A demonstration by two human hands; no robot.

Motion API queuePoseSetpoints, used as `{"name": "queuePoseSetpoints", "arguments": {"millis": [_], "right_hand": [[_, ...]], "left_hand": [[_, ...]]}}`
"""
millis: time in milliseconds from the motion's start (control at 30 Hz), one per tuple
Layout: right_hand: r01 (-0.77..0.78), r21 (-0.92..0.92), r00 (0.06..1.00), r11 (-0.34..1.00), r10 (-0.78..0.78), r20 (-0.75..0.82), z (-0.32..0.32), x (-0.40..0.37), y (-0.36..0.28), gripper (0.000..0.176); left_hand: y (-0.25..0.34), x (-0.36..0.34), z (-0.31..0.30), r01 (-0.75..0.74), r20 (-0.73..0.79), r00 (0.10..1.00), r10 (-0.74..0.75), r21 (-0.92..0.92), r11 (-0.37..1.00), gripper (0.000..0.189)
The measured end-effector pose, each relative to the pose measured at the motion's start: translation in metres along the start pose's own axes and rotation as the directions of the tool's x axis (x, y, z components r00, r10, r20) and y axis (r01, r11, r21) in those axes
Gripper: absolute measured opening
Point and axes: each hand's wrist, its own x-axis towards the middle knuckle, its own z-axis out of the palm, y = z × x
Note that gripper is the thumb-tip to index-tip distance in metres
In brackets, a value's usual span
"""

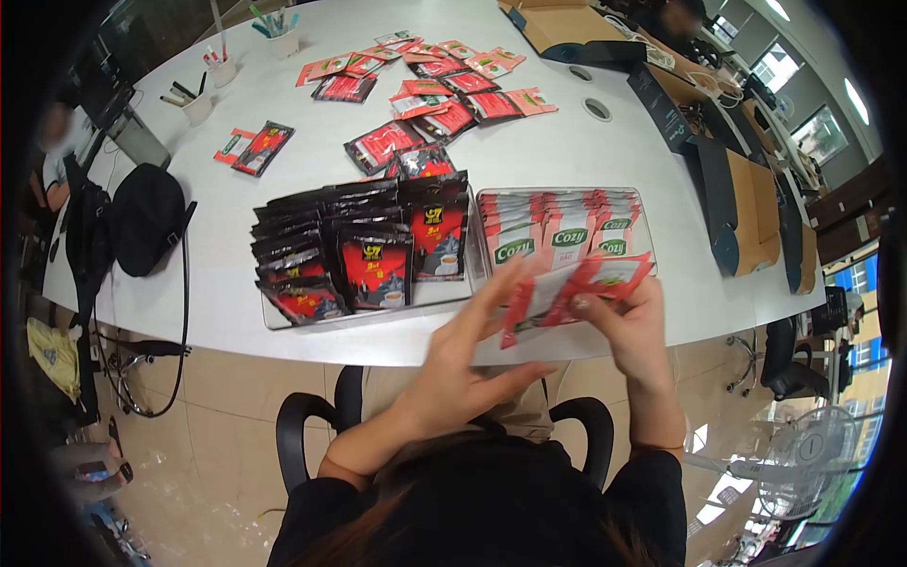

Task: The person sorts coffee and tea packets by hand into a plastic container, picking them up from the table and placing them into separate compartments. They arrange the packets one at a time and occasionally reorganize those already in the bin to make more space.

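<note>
My right hand [631,331] pinches some pink-and-red sachets [567,291] in front of the right tray. My left hand [468,345] is at their left side, its thumb and fingers spread apart, its fingertips near the sachets' edge. Behind them, a clear tray [652,231] holds rows of upright pink Cozy sachets [570,236]. To its left, another tray [364,319] is packed with black-and-red coffee sachets [375,269]. Loose red, black and pink sachets [444,118] lie scattered farther back on the white table.
Pen cups [198,106] stand at the back left, near a black bag [148,217]. Two sachets [263,148] lie apart on the left. Open cardboard boxes [742,203] line the right edge. A person [675,19] is at the far right; another [55,180] is at the left.
</note>
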Motion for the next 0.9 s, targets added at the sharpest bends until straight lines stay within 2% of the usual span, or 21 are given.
{"name": "queuePoseSetpoints", "arguments": {"millis": [67, 100, 200, 233, 333, 367, 467, 500, 600, 767, 900], "right_hand": [[0.007, -0.014, 1.0, 1.0, -0.007, -0.011, 0.015, -0.004, 0.008, 0.022], [-0.085, 0.157, 0.996, 0.984, 0.084, 0.01, 0.019, -0.007, 0.008, 0.022], [-0.087, 0.244, 0.996, 0.966, 0.083, 0.027, 0.027, -0.007, 0.011, 0.025], [-0.09, 0.162, 0.994, 0.983, 0.079, 0.072, 0.026, -0.007, 0.014, 0.029], [-0.002, -0.006, 1.0, 1.0, 0.002, 0.025, 0.028, -0.005, 0.019, 0.033], [0.14, -0.062, 0.99, 0.988, -0.139, 0.016, 0.03, -0.001, 0.015, 0.04], [0.32, -0.308, 0.933, 0.896, -0.355, -0.062, 0.03, 0.004, 0.012, 0.046], [0.284, -0.317, 0.939, 0.905, -0.329, -0.098, 0.029, 0.001, 0.014, 0.051], [0.312, -0.274, 0.928, 0.91, -0.354, -0.116, 0.031, -0.002, 0.018, 0.048], [0.171, -0.09, 0.967, 0.981, -0.185, -0.173, 0.03, -0.005, 0.017, 0.037], [0.122, 0.077, 0.964, 0.989, -0.1, -0.246, 0.024, -0.009, 0.02, 0.028]], "left_hand": [[-0.021, -0.009, 0.004, 0.126, 0.067, 0.99, -0.121, -0.077, 0.989, 0.044], [-0.025, -0.011, 0.004, 0.186, 0.105, 0.979, -0.175, -0.098, 0.978, 0.04], [-0.025, -0.011, 0.011, 0.206, -0.073, 0.967, -0.244, -0.338, 0.918, 0.029], [-0.021, -0.009, 0.01, 0.199, -0.081, 0.969, -0.235, -0.315, 0.928, 0.024], [-0.021, -0.011, 0.013, 0.181, -0.135, 0.96, -0.246, -0.374, 0.909, 0.024], [-0.022, -0.012, 0.013, 0.164, -0.146, 0.963, -0.227, -0.354, 0.921, 0.024], [-0.024, -0.013, 0.013, 0.129, -0.174, 0.965, -0.195, -0.332, 0.934, 0.026], [-0.022, -0.012, 0.013, 0.124, -0.181, 0.963, -0.197, -0.35, 0.929, 0.027], [-0.018, -0.011, 0.011, 0.126, -0.204, 0.955, -0.217, -0.384, 0.915, 0.028], [-0.022, -0.015, 0.002, 0.096, -0.242, 0.952, -0.187, -0.347, 0.933, 0.028], [-0.029, -0.02, -0.006, 0.017, -0.31, 0.946, -0.096, -0.249, 0.968, 0.027]]}}
